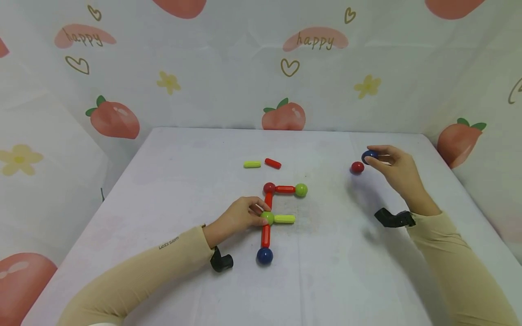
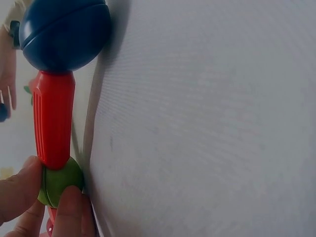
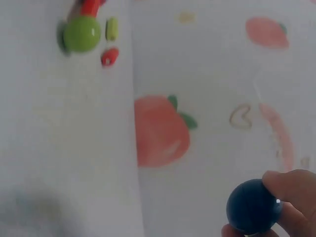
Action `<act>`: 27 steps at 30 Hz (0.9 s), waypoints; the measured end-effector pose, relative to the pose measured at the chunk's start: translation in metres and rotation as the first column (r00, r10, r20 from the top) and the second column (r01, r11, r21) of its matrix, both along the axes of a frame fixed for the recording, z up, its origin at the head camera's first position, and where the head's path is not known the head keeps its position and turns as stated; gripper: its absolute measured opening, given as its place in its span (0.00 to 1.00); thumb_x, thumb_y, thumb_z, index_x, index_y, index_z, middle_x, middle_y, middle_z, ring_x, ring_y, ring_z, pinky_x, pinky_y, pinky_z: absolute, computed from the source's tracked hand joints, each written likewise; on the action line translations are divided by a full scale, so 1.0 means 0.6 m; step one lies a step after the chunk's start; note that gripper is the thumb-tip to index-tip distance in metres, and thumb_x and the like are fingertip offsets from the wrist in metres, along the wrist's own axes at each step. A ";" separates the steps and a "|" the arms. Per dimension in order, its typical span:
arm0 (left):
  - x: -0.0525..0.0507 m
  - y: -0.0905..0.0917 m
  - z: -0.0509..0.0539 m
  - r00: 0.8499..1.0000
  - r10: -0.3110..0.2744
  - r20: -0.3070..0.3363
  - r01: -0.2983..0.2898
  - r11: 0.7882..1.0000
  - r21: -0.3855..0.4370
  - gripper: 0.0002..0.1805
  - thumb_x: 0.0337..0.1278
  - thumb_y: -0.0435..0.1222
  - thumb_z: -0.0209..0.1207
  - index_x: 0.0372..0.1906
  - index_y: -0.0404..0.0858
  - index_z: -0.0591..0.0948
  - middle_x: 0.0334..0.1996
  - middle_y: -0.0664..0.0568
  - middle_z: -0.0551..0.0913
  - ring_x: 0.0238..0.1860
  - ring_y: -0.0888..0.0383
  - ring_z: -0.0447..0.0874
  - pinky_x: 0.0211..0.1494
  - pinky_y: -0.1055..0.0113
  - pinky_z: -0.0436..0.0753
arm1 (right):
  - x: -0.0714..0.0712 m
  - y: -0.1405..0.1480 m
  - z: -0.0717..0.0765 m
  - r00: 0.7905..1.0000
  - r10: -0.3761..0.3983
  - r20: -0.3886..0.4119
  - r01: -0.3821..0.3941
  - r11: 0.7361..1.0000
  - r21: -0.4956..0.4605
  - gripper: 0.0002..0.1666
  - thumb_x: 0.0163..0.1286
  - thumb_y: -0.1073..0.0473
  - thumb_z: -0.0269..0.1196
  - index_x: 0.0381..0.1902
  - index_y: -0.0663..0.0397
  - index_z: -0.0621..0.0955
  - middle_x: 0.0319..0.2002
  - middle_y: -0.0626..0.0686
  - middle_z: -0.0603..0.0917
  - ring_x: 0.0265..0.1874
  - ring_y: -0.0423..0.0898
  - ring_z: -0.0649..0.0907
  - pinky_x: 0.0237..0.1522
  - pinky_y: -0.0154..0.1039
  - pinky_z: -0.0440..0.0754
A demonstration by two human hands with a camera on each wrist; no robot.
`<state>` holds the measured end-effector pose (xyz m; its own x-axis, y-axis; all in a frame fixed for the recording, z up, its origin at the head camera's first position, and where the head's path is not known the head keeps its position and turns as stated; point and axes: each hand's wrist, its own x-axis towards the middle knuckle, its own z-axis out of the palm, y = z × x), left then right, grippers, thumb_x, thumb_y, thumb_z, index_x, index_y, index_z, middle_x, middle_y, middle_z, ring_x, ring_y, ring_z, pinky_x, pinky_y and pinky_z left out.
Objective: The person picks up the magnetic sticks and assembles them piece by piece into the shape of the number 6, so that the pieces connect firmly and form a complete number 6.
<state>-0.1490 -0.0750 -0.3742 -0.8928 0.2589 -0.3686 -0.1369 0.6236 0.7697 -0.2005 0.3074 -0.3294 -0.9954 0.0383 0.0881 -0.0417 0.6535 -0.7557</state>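
My left hand (image 1: 240, 215) pinches the green ball (image 1: 267, 218) at the middle of a joined figure. From that ball a red rod (image 1: 266, 236) runs down to a blue ball (image 1: 265, 256), a yellow-green rod (image 1: 284, 219) points right, and another red rod leads up to a red ball (image 1: 269, 188). A further red rod (image 1: 285, 189) links the red ball to a second green ball (image 1: 301, 190). At the right, my right hand (image 1: 397, 170) holds a separate blue ball (image 3: 254, 207) between thumb and fingers, beside a loose red ball (image 1: 357, 167).
Behind the figure lie a loose yellow-green rod (image 1: 252, 164) and a loose red rod (image 1: 273, 163) on the white table (image 1: 195, 158). A printed cloth hangs behind the table. Each wrist carries a black camera mount.
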 end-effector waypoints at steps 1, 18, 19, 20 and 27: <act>0.000 0.001 0.000 1.000 0.003 0.003 -0.003 1.000 -0.002 0.13 0.56 0.32 0.72 0.46 0.42 0.85 0.44 0.48 0.86 0.43 0.56 0.84 0.45 0.66 0.85 | 0.005 -0.006 0.002 1.000 0.016 -0.023 -0.016 1.000 -0.005 0.31 0.75 0.44 0.62 0.68 0.55 0.76 0.53 0.40 0.79 0.54 0.37 0.81 0.60 0.42 0.81; 0.001 -0.006 -0.002 1.000 -0.007 -0.013 0.007 1.000 -0.003 0.13 0.56 0.32 0.72 0.47 0.42 0.86 0.45 0.47 0.87 0.43 0.56 0.85 0.46 0.66 0.85 | 0.079 -0.122 -0.032 0.949 0.303 -0.089 -0.312 0.943 -0.117 0.22 0.70 0.63 0.67 0.60 0.65 0.80 0.54 0.64 0.85 0.44 0.23 0.82 0.49 0.20 0.81; 0.001 -0.006 -0.001 1.000 -0.009 -0.014 0.009 1.000 -0.002 0.13 0.56 0.32 0.72 0.47 0.42 0.86 0.45 0.47 0.87 0.43 0.56 0.85 0.46 0.65 0.85 | 0.081 -0.127 -0.037 0.947 0.314 -0.072 -0.321 0.940 -0.116 0.22 0.70 0.63 0.67 0.60 0.65 0.80 0.54 0.65 0.85 0.45 0.26 0.83 0.50 0.22 0.82; 0.000 -0.006 -0.001 1.000 -0.008 -0.012 0.008 1.000 -0.002 0.13 0.56 0.32 0.72 0.47 0.42 0.86 0.45 0.47 0.87 0.42 0.56 0.85 0.46 0.66 0.85 | 0.084 -0.132 -0.041 0.944 0.325 -0.058 -0.330 0.937 -0.114 0.22 0.70 0.64 0.67 0.59 0.65 0.80 0.55 0.64 0.85 0.46 0.29 0.85 0.50 0.25 0.83; -0.003 -0.002 -0.003 1.000 -0.008 -0.004 0.008 1.000 -0.003 0.13 0.56 0.32 0.72 0.46 0.43 0.86 0.44 0.47 0.87 0.42 0.56 0.85 0.45 0.66 0.85 | 0.096 -0.162 -0.073 0.911 0.413 0.017 -0.406 0.902 -0.144 0.21 0.69 0.65 0.68 0.58 0.65 0.81 0.54 0.62 0.85 0.52 0.55 0.86 0.52 0.37 0.87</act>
<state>-0.1511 -0.0765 -0.3761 -0.8924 0.2649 -0.3653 -0.1287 0.6266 0.7687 -0.1428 0.2102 -0.3729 -0.9286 -0.3654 0.0643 -0.2468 0.4789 -0.8425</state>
